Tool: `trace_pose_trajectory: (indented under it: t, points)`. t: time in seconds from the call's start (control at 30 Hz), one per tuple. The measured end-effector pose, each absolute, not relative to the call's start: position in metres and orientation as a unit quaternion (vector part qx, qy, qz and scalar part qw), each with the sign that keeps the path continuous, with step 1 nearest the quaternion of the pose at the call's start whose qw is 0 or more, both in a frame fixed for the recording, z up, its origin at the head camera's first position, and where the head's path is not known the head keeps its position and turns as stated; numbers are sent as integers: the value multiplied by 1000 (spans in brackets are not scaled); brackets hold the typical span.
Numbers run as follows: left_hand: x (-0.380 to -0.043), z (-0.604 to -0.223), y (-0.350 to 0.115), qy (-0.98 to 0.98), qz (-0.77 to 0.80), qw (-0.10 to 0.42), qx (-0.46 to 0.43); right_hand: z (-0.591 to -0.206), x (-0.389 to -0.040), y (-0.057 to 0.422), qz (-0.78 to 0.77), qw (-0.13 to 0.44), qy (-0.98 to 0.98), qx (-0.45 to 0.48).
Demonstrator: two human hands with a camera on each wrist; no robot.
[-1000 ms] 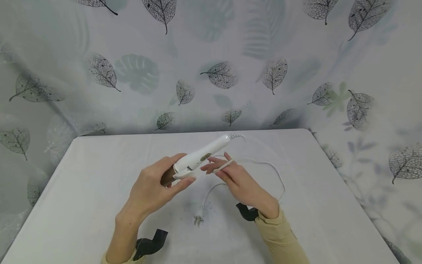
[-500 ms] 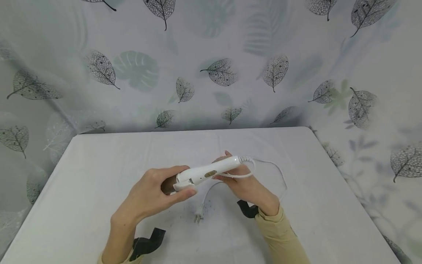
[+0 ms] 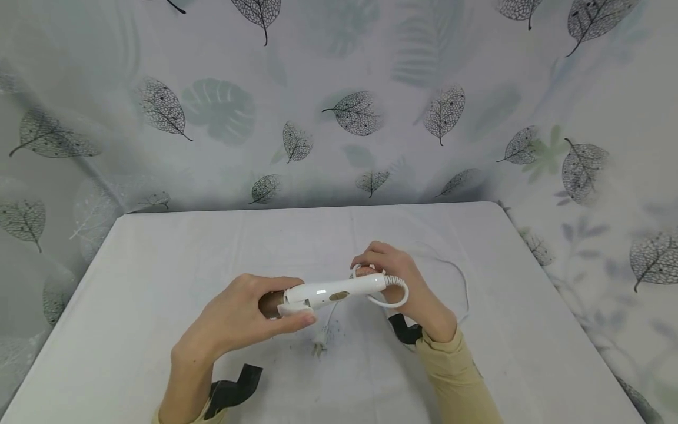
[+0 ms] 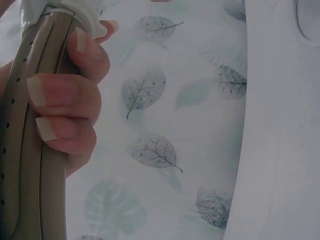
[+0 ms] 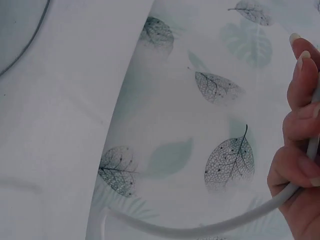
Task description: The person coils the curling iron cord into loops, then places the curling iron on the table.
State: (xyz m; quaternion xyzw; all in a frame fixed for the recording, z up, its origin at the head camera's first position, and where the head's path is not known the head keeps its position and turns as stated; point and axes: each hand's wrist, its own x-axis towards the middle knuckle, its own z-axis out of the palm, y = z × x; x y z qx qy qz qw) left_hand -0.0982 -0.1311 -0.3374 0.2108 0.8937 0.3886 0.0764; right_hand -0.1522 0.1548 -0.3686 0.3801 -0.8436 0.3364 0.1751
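My left hand [image 3: 238,318] grips a white curling iron [image 3: 318,293] around its brown barrel, just beyond the handle. In the left wrist view, curled fingers [image 4: 62,92] wrap the slotted brown barrel [image 4: 30,175], which has a row of small holes. The iron lies nearly level above the table, handle end to the right. From that end the white cord [image 3: 405,294] loops back to my right hand [image 3: 405,282], which holds it. Fingers [image 5: 295,167] bend around the cord [image 5: 235,221] in the right wrist view. Part of the barrel is hidden behind the left hand.
A white-covered table [image 3: 159,265] lies beneath both hands. The cord's plug [image 3: 319,344] rests on it between the forearms, and more cord [image 3: 462,274] trails at the right. Leaf-patterned cloth [image 3: 339,159] surrounds the table at the back and sides.
The curling iron has tipped from slanting up to nearly level, its cord end coming down. My right hand, earlier with loosely spread fingers, has turned and moved slightly right with the cord.
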Motion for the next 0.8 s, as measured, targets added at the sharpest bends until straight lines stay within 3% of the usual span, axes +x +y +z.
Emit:
trace_pose_trajectory:
  t: [0.17, 0.8]
  points:
    - [-100, -337, -131, 900, 375, 109, 194, -368, -155, 163, 373, 190, -845, 332]
    - [-108, -345, -131, 930, 314, 127, 144, -354, -146, 165, 424, 183, -850, 253]
